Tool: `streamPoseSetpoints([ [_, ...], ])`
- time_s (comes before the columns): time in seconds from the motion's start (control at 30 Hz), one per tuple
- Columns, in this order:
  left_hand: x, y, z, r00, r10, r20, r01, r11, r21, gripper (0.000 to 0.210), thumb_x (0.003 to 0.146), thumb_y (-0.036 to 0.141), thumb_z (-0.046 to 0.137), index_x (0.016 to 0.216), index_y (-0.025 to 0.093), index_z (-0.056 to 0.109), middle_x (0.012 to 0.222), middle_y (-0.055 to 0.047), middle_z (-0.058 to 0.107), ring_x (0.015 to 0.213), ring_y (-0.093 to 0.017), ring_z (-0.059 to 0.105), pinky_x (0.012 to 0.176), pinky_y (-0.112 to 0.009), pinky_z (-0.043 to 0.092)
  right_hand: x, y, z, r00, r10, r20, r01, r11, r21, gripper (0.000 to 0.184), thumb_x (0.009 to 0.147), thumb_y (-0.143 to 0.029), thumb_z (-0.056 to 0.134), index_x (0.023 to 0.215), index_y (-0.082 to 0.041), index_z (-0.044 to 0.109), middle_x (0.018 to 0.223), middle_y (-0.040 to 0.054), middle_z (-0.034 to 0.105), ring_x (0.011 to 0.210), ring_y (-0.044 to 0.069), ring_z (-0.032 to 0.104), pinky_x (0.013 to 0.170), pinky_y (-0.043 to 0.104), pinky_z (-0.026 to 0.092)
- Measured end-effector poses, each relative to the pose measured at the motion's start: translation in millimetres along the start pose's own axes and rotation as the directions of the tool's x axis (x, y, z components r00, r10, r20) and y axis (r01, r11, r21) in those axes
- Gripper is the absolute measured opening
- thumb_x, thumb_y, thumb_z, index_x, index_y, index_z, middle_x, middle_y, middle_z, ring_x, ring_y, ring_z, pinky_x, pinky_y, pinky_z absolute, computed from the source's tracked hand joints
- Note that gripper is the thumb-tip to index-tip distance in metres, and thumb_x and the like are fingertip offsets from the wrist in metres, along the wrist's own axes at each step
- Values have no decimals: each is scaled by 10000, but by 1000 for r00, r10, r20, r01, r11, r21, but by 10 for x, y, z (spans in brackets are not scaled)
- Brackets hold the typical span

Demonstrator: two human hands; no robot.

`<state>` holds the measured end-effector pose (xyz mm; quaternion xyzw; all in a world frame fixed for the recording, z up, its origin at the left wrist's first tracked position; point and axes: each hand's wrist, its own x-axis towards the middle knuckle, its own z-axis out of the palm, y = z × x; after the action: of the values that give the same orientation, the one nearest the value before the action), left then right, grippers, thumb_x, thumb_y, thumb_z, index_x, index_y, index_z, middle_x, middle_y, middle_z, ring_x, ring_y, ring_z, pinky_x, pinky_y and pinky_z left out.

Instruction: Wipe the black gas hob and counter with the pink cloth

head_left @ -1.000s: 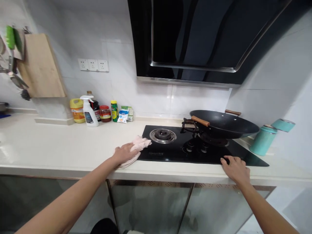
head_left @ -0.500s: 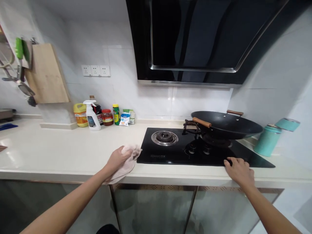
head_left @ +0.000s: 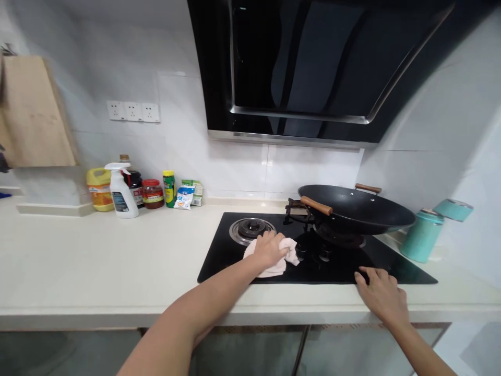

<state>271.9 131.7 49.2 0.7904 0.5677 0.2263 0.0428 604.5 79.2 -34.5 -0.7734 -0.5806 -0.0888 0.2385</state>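
My left hand is closed on a pale pink cloth, pressed flat on the black glass gas cooktop. The cloth lies just in front of the left burner and reaches close to the control knobs. Near the cooktop's front right edge rests my right hand, holding nothing, its fingers loosely bent and apart. A black wok with wooden handles sits on the right burner, behind my right hand.
On the left counter stand a white spray bottle, a yellow jug, a red-lidded jar, a green shaker and packets. A teal canister stands right of the wok. The range hood overhangs the cooktop.
My left hand has moved right with the cloth, from the counter beside the cooktop onto its glass. My right hand stays by the front edge. The view has shifted somewhat to the right.
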Motion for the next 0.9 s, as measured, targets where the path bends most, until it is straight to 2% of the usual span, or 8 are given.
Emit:
streamPoseSetpoints([
  [0.17, 472, -43, 217, 999, 30, 44, -34, 994, 105, 451, 926, 597, 468, 1259, 315, 584, 1294, -76, 578, 1261, -320, 474, 1070, -534, 369, 5, -43, -35, 1000, 4, -12, -5, 999, -34, 541, 958, -533, 278, 1232, -254, 651, 1291, 120, 571, 1201, 353, 498, 941, 562, 458],
  [0.3, 853, 57, 375, 998, 16, 58, -24, 989, 143, 479, 931, 606, 456, 1302, 326, 572, 1267, -80, 591, 1216, -325, 495, 1057, -545, 375, 15, -43, -55, 1000, 1, -14, -1, 999, -41, 530, 960, -533, 282, 1220, -253, 649, 1282, 116, 574, 1191, 352, 504, 925, 566, 468],
  [0.47, 1039, 204, 460, 998, 25, 61, -34, 989, 145, 459, 941, 575, 451, 1328, 355, 565, 1321, -70, 587, 1236, -326, 507, 1050, -525, 400, 21, -32, -81, 1000, 11, -11, -11, 1000, -20, 525, 955, -553, 307, 1219, -258, 652, 1300, 118, 575, 1205, 354, 505, 927, 567, 468],
  [0.57, 950, 185, 391, 996, 45, 83, -56, 991, 126, 456, 934, 565, 463, 1289, 314, 601, 1298, -73, 612, 1210, -306, 556, 1030, -463, 439, 25, -36, -97, 1000, 21, -13, -21, 1000, -3, 517, 952, -554, 315, 1213, -268, 658, 1299, 109, 577, 1211, 346, 506, 935, 553, 468],
  [0.67, 734, 92, 253, 991, 65, 118, -77, 992, 97, 480, 921, 586, 470, 1244, 268, 626, 1270, -70, 650, 1177, -272, 609, 1000, -380, 473, 25, -27, -101, 1000, 26, 0, -26, 1000, 9, 522, 945, -559, 322, 1224, -276, 661, 1313, 106, 573, 1223, 350, 498, 954, 566, 458],
  [0.8, 271, -46, 53, 991, 53, 124, -64, 994, 88, 459, 909, 568, 483, 1197, 249, 643, 1244, -67, 680, 1124, -260, 654, 936, -343, 506, 29, 21, -65, 999, 34, 18, -34, 999, 9, 558, 937, -579, 317, 1262, -277, 656, 1348, 121, 557, 1235, 373, 491, 988, 592, 436],
  [0.9, -163, -104, -60, 994, 64, 90, -72, 993, 98, 417, 901, 533, 502, 1190, 264, 638, 1245, -54, 676, 1153, -263, 636, 966, -354, 492, 36, 58, -27, 999, 38, 32, -38, 999, 13, 579, 926, -598, 326, 1283, -278, 652, 1361, 134, 552, 1240, 398, 490, 1001, 606, 423],
])
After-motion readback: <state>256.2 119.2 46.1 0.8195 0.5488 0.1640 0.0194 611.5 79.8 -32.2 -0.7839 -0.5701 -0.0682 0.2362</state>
